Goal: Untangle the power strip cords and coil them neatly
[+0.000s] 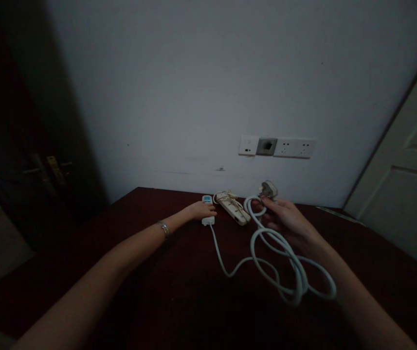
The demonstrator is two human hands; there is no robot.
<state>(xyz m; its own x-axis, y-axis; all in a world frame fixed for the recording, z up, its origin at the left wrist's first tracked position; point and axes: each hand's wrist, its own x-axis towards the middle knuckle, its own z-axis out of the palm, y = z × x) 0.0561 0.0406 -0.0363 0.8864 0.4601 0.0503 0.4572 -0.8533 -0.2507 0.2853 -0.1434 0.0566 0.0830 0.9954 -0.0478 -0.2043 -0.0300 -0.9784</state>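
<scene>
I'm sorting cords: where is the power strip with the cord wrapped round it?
The wrapped power strip lies on the table, just right of centre in the head view, between the left hand on the other strip and the right hand.

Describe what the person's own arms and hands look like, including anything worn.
The left forearm and right forearm are bare, with no sleeves in view. A silvery bracelet circles the left wrist; none shows on the right. No glove covers the left hand or right hand. Dim light hides finer detail.
</scene>
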